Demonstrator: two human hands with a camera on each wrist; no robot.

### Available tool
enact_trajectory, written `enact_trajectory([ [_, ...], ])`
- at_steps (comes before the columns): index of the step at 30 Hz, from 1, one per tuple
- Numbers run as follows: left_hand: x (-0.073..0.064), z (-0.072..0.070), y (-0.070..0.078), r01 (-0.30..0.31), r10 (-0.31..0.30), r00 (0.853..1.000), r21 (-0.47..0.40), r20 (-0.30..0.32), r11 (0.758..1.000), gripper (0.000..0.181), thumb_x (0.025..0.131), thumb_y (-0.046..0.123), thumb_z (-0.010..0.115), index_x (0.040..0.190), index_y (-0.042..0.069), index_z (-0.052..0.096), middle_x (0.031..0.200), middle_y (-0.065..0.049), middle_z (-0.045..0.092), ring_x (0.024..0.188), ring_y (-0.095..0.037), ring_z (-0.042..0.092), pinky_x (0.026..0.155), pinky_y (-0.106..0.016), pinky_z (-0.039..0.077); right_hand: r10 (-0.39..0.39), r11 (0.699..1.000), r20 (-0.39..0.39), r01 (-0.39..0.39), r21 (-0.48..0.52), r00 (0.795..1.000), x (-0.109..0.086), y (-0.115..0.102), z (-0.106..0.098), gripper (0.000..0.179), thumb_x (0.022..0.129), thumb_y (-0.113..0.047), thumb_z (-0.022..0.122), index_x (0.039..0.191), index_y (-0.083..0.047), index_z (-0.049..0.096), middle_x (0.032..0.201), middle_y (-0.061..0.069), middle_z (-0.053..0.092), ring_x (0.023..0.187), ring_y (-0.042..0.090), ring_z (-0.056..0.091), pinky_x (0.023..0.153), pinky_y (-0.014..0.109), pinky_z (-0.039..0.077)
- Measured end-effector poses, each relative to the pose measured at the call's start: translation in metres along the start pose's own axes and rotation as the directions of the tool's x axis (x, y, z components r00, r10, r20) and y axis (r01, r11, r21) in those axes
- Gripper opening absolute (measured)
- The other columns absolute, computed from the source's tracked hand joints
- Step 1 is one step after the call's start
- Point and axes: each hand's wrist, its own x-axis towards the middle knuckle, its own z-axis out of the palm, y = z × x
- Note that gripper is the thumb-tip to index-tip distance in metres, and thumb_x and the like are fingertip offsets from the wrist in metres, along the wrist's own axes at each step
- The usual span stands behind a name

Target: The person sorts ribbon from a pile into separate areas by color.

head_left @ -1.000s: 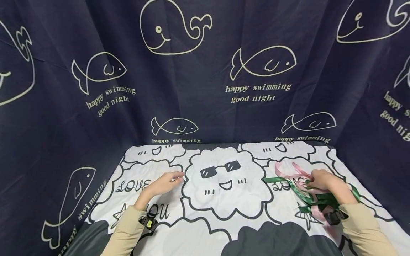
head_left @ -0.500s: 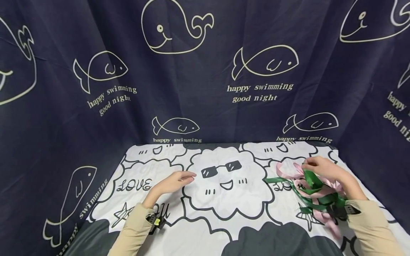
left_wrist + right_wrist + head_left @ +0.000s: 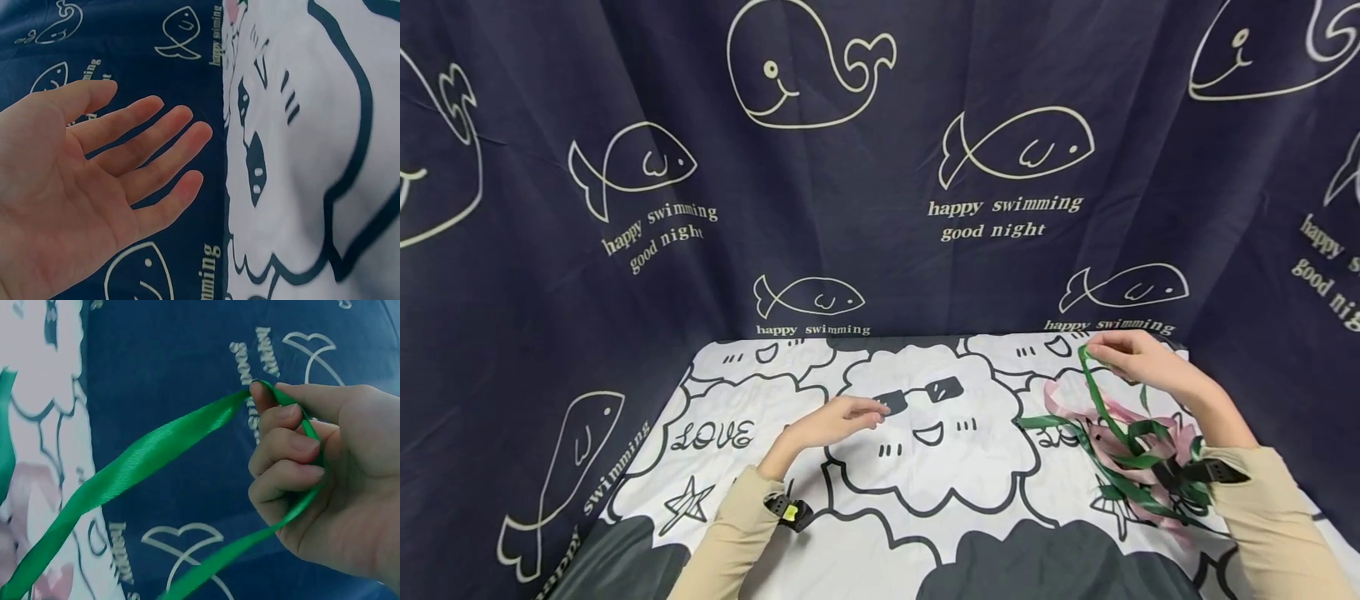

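A green satin ribbon (image 3: 150, 447) is pinched between the thumb and forefinger of my right hand (image 3: 1138, 360), which lifts it above the right side of the table. In the right wrist view, two lengths of it hang from the fingers. Below that hand lies a loose tangle of green ribbon and pink ribbon (image 3: 1067, 404). Over the sunglasses face printed on the cloth, my left hand (image 3: 842, 419) hovers with relaxed fingers. The left wrist view shows its palm (image 3: 62, 187) holding nothing.
A white cloth (image 3: 880, 492) printed with dark cloud faces covers the table. Behind and at both sides hangs a dark blue curtain (image 3: 895, 233) with fish and whale drawings. One green ribbon end (image 3: 1036, 422) stretches left from the tangle.
My right hand has risen from the tangle and moved back, drawing up a green ribbon. My left hand has shifted right, towards the middle of the table.
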Motion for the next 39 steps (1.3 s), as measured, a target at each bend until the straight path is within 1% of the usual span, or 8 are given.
enact_trajectory([
  [6, 0.013, 0.005, 0.01, -0.052, 0.052, 0.998, -0.023, 0.018, 0.998, 0.036, 0.103, 0.02, 0.045, 0.13, 0.001, 0.058, 0.125, -0.022, 0.063, 0.114, -0.033, 0.062, 0.097, -0.032, 0.049, -0.082, 0.995, 0.053, 0.079, 0.062, 0.995, 0.009, -0.023, 0.001, 0.02, 0.102, -0.018, 0.048, 0.099, -0.002, 0.06, 0.056, -0.004, 0.029, 0.043, 0.013, 0.028, 0.043, 0.031, 0.031],
  [13, 0.033, 0.012, 0.022, -0.088, 0.088, 0.996, -0.038, -0.004, 0.995, 0.034, 0.102, 0.02, 0.047, 0.129, 0.002, 0.058, 0.119, -0.019, 0.067, 0.106, -0.028, 0.066, 0.093, -0.027, 0.05, -0.05, 0.993, 0.104, 0.038, 0.113, 0.993, 0.024, -0.057, 0.009, 0.026, 0.1, -0.021, 0.053, 0.108, 0.001, 0.064, 0.059, -0.007, 0.031, 0.048, 0.009, 0.029, 0.047, 0.03, 0.033],
  [17, 0.043, 0.017, 0.032, -0.125, 0.123, 0.992, -0.075, -0.021, 0.989, 0.034, 0.102, 0.018, 0.046, 0.129, -0.001, 0.057, 0.118, -0.018, 0.067, 0.107, -0.034, 0.065, 0.094, -0.026, 0.049, -0.064, 0.993, 0.129, 0.051, 0.102, 0.99, 0.033, -0.075, 0.015, 0.024, 0.099, -0.024, 0.055, 0.103, -0.003, 0.065, 0.062, -0.008, 0.034, 0.052, 0.008, 0.033, 0.052, 0.031, 0.036],
  [22, 0.058, 0.027, 0.048, -0.167, 0.159, 0.984, -0.109, -0.083, 0.98, 0.036, 0.103, 0.019, 0.046, 0.133, 0.002, 0.054, 0.124, -0.015, 0.065, 0.114, -0.028, 0.063, 0.098, -0.024, 0.048, -0.089, 0.992, 0.134, 0.076, 0.098, 0.987, 0.044, -0.1, 0.026, 0.023, 0.098, -0.025, 0.057, 0.1, -0.003, 0.066, 0.058, -0.008, 0.03, 0.05, 0.007, 0.03, 0.05, 0.032, 0.033],
  [29, 0.078, 0.045, 0.071, -0.204, 0.172, 0.972, -0.219, -0.159, 0.954, 0.044, 0.103, 0.021, 0.046, 0.144, 0.007, 0.043, 0.135, -0.014, 0.058, 0.124, -0.022, 0.057, 0.103, -0.025, 0.044, -0.094, 0.993, 0.078, 0.089, 0.075, 0.993, 0.058, -0.133, 0.046, 0.02, 0.095, -0.025, 0.061, 0.094, -0.007, 0.07, 0.059, -0.009, 0.036, 0.057, 0.007, 0.036, 0.054, 0.026, 0.034],
  [33, 0.086, 0.052, 0.078, -0.212, 0.153, 0.958, -0.234, -0.244, 0.949, 0.043, 0.101, 0.025, 0.05, 0.141, 0.01, 0.047, 0.129, -0.012, 0.062, 0.116, -0.02, 0.062, 0.095, -0.024, 0.049, -0.105, 0.988, 0.079, 0.095, 0.119, 0.991, 0.061, -0.147, 0.053, 0.022, 0.095, -0.025, 0.061, 0.095, -0.005, 0.07, 0.054, -0.008, 0.033, 0.048, 0.007, 0.032, 0.047, 0.026, 0.03],
  [35, 0.088, 0.053, 0.079, -0.227, 0.151, 0.947, -0.259, -0.284, 0.939, 0.039, 0.101, 0.023, 0.05, 0.136, 0.007, 0.051, 0.121, -0.016, 0.066, 0.108, -0.025, 0.066, 0.092, -0.026, 0.052, -0.096, 0.987, 0.071, 0.086, 0.137, 0.993, 0.062, -0.151, 0.054, 0.022, 0.095, -0.026, 0.062, 0.094, -0.006, 0.07, 0.052, -0.007, 0.033, 0.046, 0.008, 0.031, 0.045, 0.026, 0.029],
  [39, 0.088, 0.051, 0.073, -0.259, 0.162, 0.942, -0.328, -0.295, 0.908, 0.032, 0.104, 0.016, 0.041, 0.13, 0.0, 0.049, 0.103, -0.028, 0.069, 0.09, -0.029, 0.071, 0.083, -0.035, 0.057, -0.035, 0.991, 0.025, 0.031, 0.133, 0.999, 0.063, -0.149, 0.051, 0.025, 0.094, -0.028, 0.062, 0.095, -0.004, 0.07, 0.052, -0.008, 0.034, 0.046, 0.008, 0.032, 0.046, 0.027, 0.029],
])
